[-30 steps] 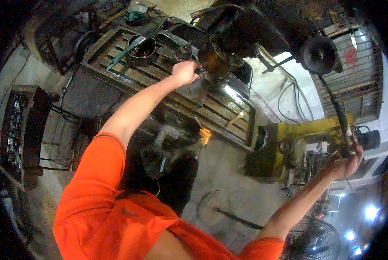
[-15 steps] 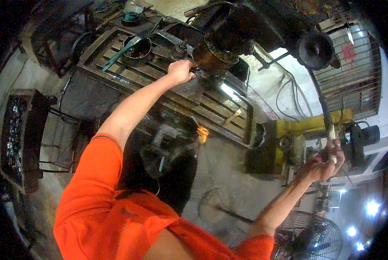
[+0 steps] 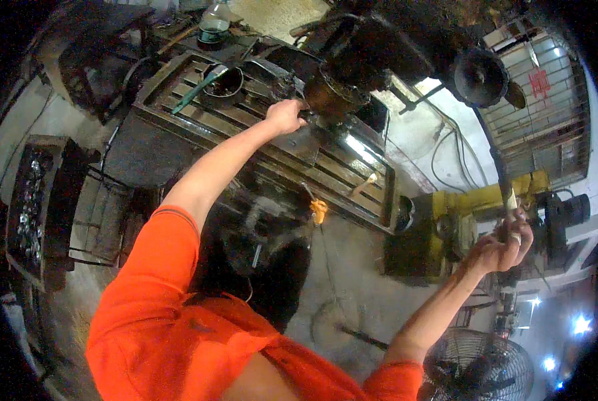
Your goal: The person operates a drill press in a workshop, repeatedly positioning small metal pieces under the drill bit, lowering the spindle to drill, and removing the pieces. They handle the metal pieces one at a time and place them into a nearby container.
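Pale-ended lever [image 3: 512, 198] held in right hand [image 3: 504, 247], at right of view; fingers wrapped in a fist around it, pale end seen above the knuckles. Lever is slanted up toward dark round hub [image 3: 478, 77] on the overhead machine. Left arm is stretched forward over slotted worktable [image 3: 336, 179]; left hand [image 3: 287, 117] is seen with fingers curled, beside dark part [image 3: 304, 115] just below dark drum [image 3: 332, 90]. Fingertips are hidden, so whether that part is gripped or only touched cannot be told. On the table's left half, pan [image 3: 231, 80] is placed, with green-handled tool [image 3: 195, 95] laid across its rim. Small pale-tipped item [image 3: 365, 184] is left near the table's right end; kind unclear. Orange fitting [image 3: 319, 212] is seen by the front edge. Bottle [image 3: 214, 28] is set behind the table; dark trough [image 3: 57, 200] is seen far left, filled with shiny bits [image 3: 33, 190]. Yellow machine [image 3: 416, 247] is located beyond the table's right end, caged fan [image 3: 479, 367] at lower right.
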Available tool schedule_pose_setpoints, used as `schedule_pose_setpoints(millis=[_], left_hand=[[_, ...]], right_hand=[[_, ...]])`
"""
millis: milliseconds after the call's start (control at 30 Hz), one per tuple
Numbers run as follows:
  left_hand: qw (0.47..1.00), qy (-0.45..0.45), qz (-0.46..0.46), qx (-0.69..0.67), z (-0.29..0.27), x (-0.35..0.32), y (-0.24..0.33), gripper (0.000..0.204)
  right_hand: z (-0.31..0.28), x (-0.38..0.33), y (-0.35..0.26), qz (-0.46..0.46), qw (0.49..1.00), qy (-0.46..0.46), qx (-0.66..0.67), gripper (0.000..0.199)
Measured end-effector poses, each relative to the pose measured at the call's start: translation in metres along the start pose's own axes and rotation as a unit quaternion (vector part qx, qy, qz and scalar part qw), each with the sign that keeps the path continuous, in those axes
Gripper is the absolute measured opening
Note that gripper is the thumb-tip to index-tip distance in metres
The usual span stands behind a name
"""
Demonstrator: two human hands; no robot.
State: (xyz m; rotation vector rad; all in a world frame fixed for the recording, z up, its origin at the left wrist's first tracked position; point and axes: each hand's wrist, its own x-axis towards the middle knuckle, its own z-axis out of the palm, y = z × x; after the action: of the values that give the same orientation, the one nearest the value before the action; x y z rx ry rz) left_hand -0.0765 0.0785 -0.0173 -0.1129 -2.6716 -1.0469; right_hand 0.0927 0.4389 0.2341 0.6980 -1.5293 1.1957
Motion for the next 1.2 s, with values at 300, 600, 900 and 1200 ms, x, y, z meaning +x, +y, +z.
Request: schedule_pose_setpoints(millis=[300, 600, 900, 1200], left_hand=[[0.953, 0.208, 0.055, 0.215, -0.147, -0.085, -0.052, 0.038], [0.941, 0.038, -0.013, 0.336, -0.158, -0.082, -0.107, 0.047], [0.975, -0.008, -0.11, -0.194, -0.152, -0.122, -0.053, 0.036], [0.97, -0.079, -0.051, -0.225, -0.062, -0.052, -0.005, 0.03]], right_hand=[[0.001, -0.002, 0.002, -0.049, 0.998, -0.024, 0.036, 0.02], [0.007, -0.002, 0.009, -0.014, 1.0, 0.007, 0.019, 0.022], [0.011, 0.003, 0.003, -0.018, 0.994, 0.04, 0.104, 0.028], [0.015, -0.003, -0.001, 0.001, 0.995, 0.043, 0.09, 0.026]])
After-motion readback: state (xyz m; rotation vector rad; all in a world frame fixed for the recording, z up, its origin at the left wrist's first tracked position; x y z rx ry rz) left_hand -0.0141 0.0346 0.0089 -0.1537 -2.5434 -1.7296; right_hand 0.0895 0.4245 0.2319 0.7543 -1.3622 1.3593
